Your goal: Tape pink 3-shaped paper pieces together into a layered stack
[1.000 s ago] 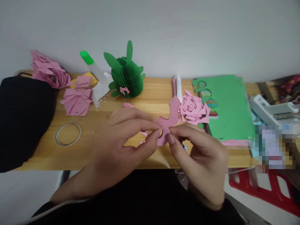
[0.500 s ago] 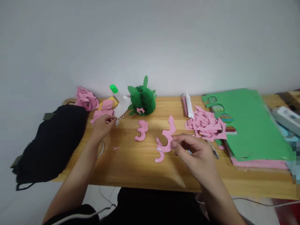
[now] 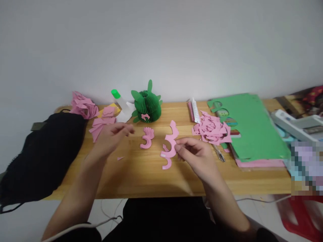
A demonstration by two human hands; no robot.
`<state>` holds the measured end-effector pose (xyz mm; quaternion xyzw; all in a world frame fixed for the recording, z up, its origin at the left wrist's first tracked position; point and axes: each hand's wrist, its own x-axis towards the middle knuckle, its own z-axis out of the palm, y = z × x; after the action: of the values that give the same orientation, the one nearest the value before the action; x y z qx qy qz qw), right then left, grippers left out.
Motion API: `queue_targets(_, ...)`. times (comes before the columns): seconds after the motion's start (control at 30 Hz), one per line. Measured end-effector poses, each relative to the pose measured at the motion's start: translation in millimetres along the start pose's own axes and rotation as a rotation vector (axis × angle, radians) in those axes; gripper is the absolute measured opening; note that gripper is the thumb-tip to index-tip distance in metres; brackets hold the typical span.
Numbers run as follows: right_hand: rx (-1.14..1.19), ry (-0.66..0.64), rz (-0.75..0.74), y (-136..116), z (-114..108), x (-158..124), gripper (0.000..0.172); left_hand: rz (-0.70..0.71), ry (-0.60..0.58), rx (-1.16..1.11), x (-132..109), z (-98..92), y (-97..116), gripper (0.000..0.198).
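"Where's the pink strip [image 3: 172, 149]?"
"Over the surface [image 3: 136, 181], right grip [image 3: 198, 156] pinching its edge; left grip [image 3: 111, 138] loosely curled, can't tell if empty."
"Step?"
"Positioning it, I'd guess; next needs a steady pinch."

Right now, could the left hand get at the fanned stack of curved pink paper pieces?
Probably yes: the left hand hovers just left of that pink stack with nothing visible between, and the right hand is farther right.

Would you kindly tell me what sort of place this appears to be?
Probably a papercraft desk against a wall: a pleated green paper figure, a heap of pink paper scraps and stacked green sheets lie on the wooden tabletop.
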<state>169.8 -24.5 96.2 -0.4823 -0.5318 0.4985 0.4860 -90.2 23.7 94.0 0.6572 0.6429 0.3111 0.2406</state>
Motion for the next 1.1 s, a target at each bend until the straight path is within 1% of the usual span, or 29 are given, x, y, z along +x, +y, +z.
queue_targets(0.07,0.053,0.011,0.011,-4.0,0.5,-1.2,0.010,0.128,-0.277,-0.266,-15.7,9.6,31.9,0.030)
queue_targets(0.1,0.068,0.026,0.013,-6.1,0.4,-2.5,0.010,0.178,-0.385,-0.355,-22.8,14.1,46.1,0.028)
queue_targets(0.17,0.083,0.069,0.006,-10.0,-0.4,-6.2,0.009,0.229,-0.453,-0.428,-34.3,21.7,67.5,0.022)
queue_targets(0.23,0.100,0.107,-0.004,-12.4,-2.4,-11.1,0.009,0.258,-0.464,-0.439,-41.8,27.0,78.6,0.022)
queue_targets(0.3,0.145,0.114,0.002,-13.6,-5.1,-16.6,0.013,0.291,-0.453,-0.431,-46.8,29.8,82.7,0.024)
queue_targets(0.33,0.175,0.088,0.014,-13.9,-6.4,-19.4,0.016,0.309,-0.444,-0.420,-48.9,30.2,83.8,0.024)
queue_targets(0.47,0.253,-0.113,0.025,-17.5,-9.1,-30.5,0.030,0.362,-0.408,-0.349,-56.7,27.0,89.7,0.024)
queue_targets(0.53,0.243,-0.129,0.010,-21.0,-8.4,-35.1,0.028,0.370,-0.415,-0.318,-59.6,24.0,93.6,0.024)
queue_targets(0.63,0.208,-0.085,0.038,-25.6,-6.6,-39.6,0.017,0.391,-0.425,-0.282,-61.8,20.6,98.4,0.021)
queue_targets(0.7,0.203,-0.074,0.052,-26.9,-6.0,-40.8,0.011,0.403,-0.389,-0.257,-62.3,20.4,100.8,0.020)
queue_targets(0.77,0.212,-0.069,0.044,-27.1,-5.9,-41.0,0.008,0.422,-0.301,-0.228,-62.9,22.0,102.8,0.018)
queue_targets(0.83,0.211,-0.047,0.023,-27.0,-6.0,-40.8,0.005,0.472,-0.158,-0.174,-64.1,25.1,104.7,0.016)
queue_targets(0.9,0.171,-0.001,-0.004,-27.5,-5.8,-41.0,0.002,0.565,0.006,-0.079,-66.1,28.9,106.4,0.013)
queue_targets(0.97,0.096,0.063,-0.032,-28.9,-5.4,-42.2,0.002,0.659,0.134,0.028,-68.7,32.4,107.4,0.009)
queue_targets(1.03,0.008,0.131,-0.058,-31.0,-4.8,-44.5,0.004,0.721,0.204,0.101,-71.0,35.1,107.8,0.005)
queue_targets(1.1,-0.077,0.188,-0.094,-33.0,-4.3,-47.4,0.006,0.753,0.227,0.131,-72.5,36.8,107.8,0.003)
